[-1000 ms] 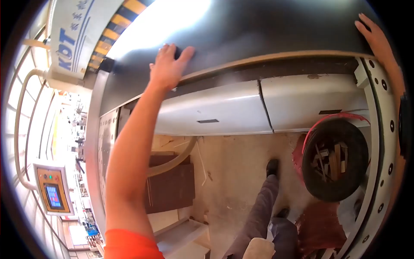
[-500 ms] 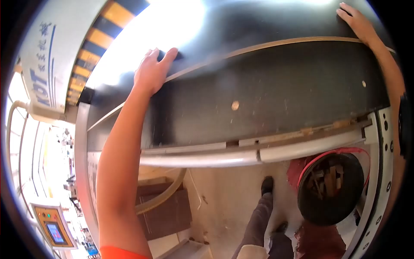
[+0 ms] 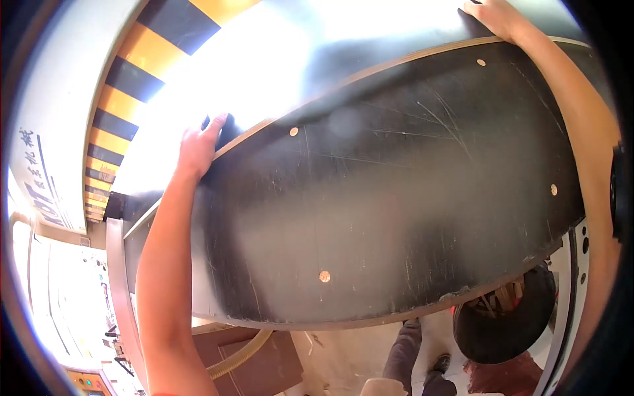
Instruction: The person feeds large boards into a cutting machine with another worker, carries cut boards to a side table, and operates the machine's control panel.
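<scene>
A large black board [image 3: 396, 49] with a pale plywood edge lies over a second black panel [image 3: 396, 198], which carries scratches and several round tan spots. My left hand [image 3: 198, 146] rests at the upper board's near edge on the left, thumb apart and fingers reaching over the top; glare washes out part of the fingers. At the far right, my right hand [image 3: 498, 16] lies over the same edge with its fingers extended onto the upper surface, partly cut off by the frame's top. Neither hand wraps around anything that I can see.
A machine frame with yellow-black stripes [image 3: 135, 79] rises on the left. Under the panel are a black bucket [image 3: 505, 330] of wood scraps, a ribbed hose [image 3: 241, 355] and a brown cabinet [image 3: 264, 363]. A person's legs and shoes [image 3: 404, 350] show below.
More of the lower panel shows in front of the upper board's edge, with extra spots exposed. Its near edge now covers the roller bar. Both hands and the view have shifted.
</scene>
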`<control>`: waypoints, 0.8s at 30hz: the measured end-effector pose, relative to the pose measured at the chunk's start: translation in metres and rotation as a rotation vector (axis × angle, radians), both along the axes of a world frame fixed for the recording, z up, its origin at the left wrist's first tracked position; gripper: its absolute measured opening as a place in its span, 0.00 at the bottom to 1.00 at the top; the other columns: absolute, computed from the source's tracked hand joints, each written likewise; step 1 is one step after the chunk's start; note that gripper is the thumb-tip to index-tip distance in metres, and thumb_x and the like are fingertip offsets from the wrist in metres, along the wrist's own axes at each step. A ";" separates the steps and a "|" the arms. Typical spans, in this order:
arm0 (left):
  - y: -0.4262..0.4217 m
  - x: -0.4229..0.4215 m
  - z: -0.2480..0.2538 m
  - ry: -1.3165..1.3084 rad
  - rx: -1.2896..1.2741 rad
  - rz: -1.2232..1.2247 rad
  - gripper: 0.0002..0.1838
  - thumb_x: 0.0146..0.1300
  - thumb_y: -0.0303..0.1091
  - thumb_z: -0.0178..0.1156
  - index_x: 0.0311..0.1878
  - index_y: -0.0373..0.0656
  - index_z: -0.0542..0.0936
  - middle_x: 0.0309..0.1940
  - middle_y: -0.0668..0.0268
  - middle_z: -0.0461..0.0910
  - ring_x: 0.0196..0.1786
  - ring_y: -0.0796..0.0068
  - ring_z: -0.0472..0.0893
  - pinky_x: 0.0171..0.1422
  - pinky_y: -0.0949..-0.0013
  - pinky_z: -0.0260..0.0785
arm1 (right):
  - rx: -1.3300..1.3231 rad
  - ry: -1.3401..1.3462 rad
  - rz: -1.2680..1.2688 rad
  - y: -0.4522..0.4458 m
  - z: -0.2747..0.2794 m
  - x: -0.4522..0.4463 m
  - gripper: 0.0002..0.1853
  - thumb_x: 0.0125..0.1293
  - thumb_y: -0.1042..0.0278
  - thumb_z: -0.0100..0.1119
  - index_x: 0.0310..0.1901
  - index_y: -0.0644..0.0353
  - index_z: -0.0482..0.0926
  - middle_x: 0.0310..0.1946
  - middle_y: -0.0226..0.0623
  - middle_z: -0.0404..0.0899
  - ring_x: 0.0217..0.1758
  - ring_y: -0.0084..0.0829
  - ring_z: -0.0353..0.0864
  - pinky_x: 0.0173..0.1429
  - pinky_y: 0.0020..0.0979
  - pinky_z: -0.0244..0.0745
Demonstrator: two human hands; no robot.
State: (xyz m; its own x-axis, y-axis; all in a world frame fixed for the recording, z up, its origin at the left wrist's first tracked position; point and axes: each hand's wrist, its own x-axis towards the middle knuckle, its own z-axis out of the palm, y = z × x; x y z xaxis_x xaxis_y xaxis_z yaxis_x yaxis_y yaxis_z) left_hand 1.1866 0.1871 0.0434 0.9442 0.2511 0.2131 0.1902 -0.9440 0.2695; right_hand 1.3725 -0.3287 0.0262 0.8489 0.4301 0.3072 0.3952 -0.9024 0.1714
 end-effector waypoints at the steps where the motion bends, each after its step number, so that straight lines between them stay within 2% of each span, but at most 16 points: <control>1: -0.001 0.002 0.000 -0.003 0.022 -0.009 0.34 0.69 0.57 0.55 0.67 0.37 0.76 0.66 0.39 0.73 0.69 0.41 0.70 0.75 0.54 0.60 | -0.080 -0.005 0.009 0.002 0.003 0.004 0.22 0.73 0.50 0.48 0.58 0.56 0.79 0.53 0.60 0.80 0.58 0.57 0.79 0.63 0.49 0.73; 2: 0.000 0.004 0.000 -0.012 0.044 -0.015 0.32 0.70 0.55 0.56 0.67 0.40 0.77 0.65 0.39 0.73 0.68 0.41 0.72 0.74 0.54 0.61 | 0.057 0.007 -0.050 0.003 0.004 0.005 0.23 0.73 0.49 0.48 0.58 0.56 0.79 0.53 0.60 0.80 0.58 0.57 0.79 0.63 0.48 0.73; 4: 0.026 0.015 -0.010 -0.044 0.236 -0.185 0.26 0.69 0.49 0.56 0.64 0.43 0.79 0.61 0.42 0.77 0.64 0.42 0.75 0.71 0.53 0.65 | 0.334 0.038 -0.155 0.028 0.013 -0.014 0.25 0.72 0.47 0.49 0.59 0.56 0.79 0.53 0.61 0.80 0.59 0.58 0.78 0.64 0.48 0.72; 5: 0.042 0.022 -0.016 -0.057 0.336 -0.266 0.24 0.68 0.46 0.56 0.62 0.44 0.80 0.58 0.44 0.79 0.63 0.43 0.77 0.69 0.53 0.68 | 0.243 0.016 -0.137 0.014 -0.001 0.020 0.26 0.72 0.46 0.49 0.59 0.56 0.78 0.55 0.62 0.79 0.60 0.58 0.77 0.64 0.47 0.72; 6: 0.046 0.027 -0.016 -0.004 0.445 -0.264 0.23 0.70 0.46 0.54 0.63 0.48 0.80 0.61 0.45 0.78 0.62 0.44 0.77 0.70 0.54 0.67 | 0.330 0.019 -0.085 0.025 0.007 0.003 0.26 0.72 0.45 0.49 0.60 0.56 0.78 0.55 0.62 0.79 0.61 0.57 0.77 0.65 0.47 0.71; 8: 0.049 0.034 -0.016 0.119 0.662 -0.232 0.20 0.73 0.47 0.51 0.64 0.55 0.80 0.66 0.48 0.76 0.61 0.44 0.78 0.71 0.55 0.65 | -0.155 0.176 -0.135 0.008 0.002 0.051 0.27 0.75 0.52 0.52 0.68 0.59 0.74 0.70 0.47 0.71 0.72 0.42 0.71 0.75 0.35 0.64; 9: 0.064 0.043 -0.029 0.056 0.685 -0.295 0.20 0.72 0.46 0.52 0.60 0.50 0.82 0.60 0.47 0.79 0.56 0.46 0.81 0.66 0.55 0.69 | -0.129 -0.017 0.005 -0.017 -0.015 0.062 0.20 0.74 0.56 0.50 0.59 0.60 0.76 0.61 0.51 0.75 0.65 0.47 0.75 0.69 0.40 0.68; 10: 0.065 0.042 -0.030 0.002 0.566 -0.287 0.19 0.70 0.45 0.53 0.54 0.45 0.83 0.54 0.46 0.82 0.51 0.46 0.83 0.61 0.55 0.71 | -0.093 -0.216 0.153 -0.033 -0.034 0.076 0.15 0.74 0.59 0.48 0.50 0.60 0.79 0.52 0.54 0.79 0.58 0.52 0.78 0.64 0.45 0.72; 13: 0.022 0.028 -0.013 -0.175 0.095 -0.166 0.19 0.64 0.44 0.57 0.37 0.34 0.84 0.37 0.44 0.84 0.42 0.44 0.83 0.51 0.53 0.73 | 0.329 -0.142 0.045 -0.034 -0.045 0.082 0.18 0.73 0.58 0.49 0.54 0.62 0.78 0.52 0.54 0.81 0.58 0.53 0.78 0.65 0.44 0.71; 14: 0.007 0.021 -0.007 -0.239 0.006 -0.120 0.20 0.62 0.44 0.58 0.32 0.32 0.83 0.32 0.44 0.83 0.40 0.43 0.83 0.49 0.52 0.72 | 0.384 -0.114 0.007 -0.032 -0.040 0.077 0.19 0.73 0.58 0.50 0.55 0.63 0.78 0.53 0.55 0.81 0.59 0.54 0.77 0.65 0.43 0.71; 16: -0.002 0.016 -0.002 -0.289 -0.049 -0.126 0.19 0.61 0.44 0.58 0.31 0.33 0.83 0.31 0.46 0.84 0.39 0.43 0.82 0.50 0.53 0.73 | 0.455 0.084 -0.119 -0.028 -0.024 0.072 0.28 0.73 0.54 0.53 0.65 0.68 0.75 0.67 0.51 0.75 0.73 0.46 0.69 0.77 0.34 0.60; 24: 0.002 0.021 0.001 -0.335 -0.074 -0.057 0.19 0.60 0.45 0.59 0.34 0.37 0.87 0.34 0.47 0.85 0.41 0.46 0.84 0.54 0.54 0.75 | 0.431 -0.072 -0.081 -0.036 -0.028 0.078 0.27 0.72 0.54 0.53 0.62 0.70 0.77 0.64 0.52 0.77 0.70 0.46 0.74 0.75 0.34 0.63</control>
State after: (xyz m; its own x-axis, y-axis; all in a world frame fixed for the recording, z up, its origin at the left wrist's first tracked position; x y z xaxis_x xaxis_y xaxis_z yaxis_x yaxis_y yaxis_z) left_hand 1.2072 0.1887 0.0442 0.8375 0.2265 0.4972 0.0274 -0.9263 0.3758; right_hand 1.4500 -0.3645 -0.0023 0.8446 0.1826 0.5032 0.3208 -0.9252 -0.2027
